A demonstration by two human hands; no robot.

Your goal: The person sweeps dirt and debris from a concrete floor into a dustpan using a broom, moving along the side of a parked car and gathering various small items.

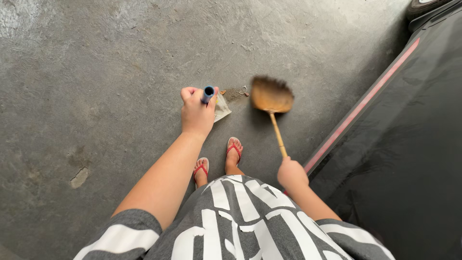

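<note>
On bare concrete floor beside a dark car, a person sweeps: the right hand is closed around a blurred straw broom, the left hand clenched on a blue-tipped dustpan handle. Debris lies between broom and dustpan; judging by this, the coming stroke needs a short pull toward the pan's lip.

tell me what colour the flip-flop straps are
Red straps, clearest in the head view, on both flip-flops.
</note>
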